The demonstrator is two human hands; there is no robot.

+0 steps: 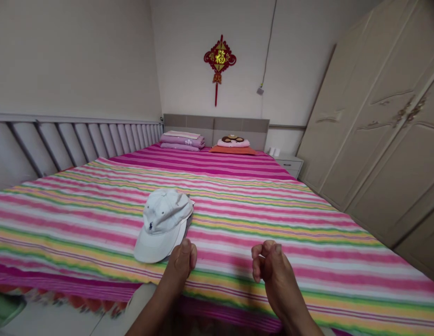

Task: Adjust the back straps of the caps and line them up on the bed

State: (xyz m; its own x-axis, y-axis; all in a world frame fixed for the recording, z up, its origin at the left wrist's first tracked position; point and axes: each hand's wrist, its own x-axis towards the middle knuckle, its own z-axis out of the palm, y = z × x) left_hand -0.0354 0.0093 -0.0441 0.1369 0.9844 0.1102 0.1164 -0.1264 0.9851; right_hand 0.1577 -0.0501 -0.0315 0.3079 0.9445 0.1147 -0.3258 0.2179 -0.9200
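A white baseball cap (164, 212) with a small dark emblem lies on the striped bedspread (231, 224), its brim toward me. Under its right edge show another pale brim and something dark grey, mostly hidden. My left hand (180, 266) is closed, thumb on top, just right of the cap's brim; I see nothing in it, and whether it touches the brim I cannot tell. Over the bed to the right, my right hand (273, 266) is held with loosely curled fingers, a little apart. Nothing shows between them.
Folded purple bedding (183, 141) and a pink-and-orange pile (233, 143) lie by the headboard (238, 128). A white railing (80, 140) runs along the left. On the right stand a bedside cabinet (288, 163) and a tall wardrobe (371, 126).
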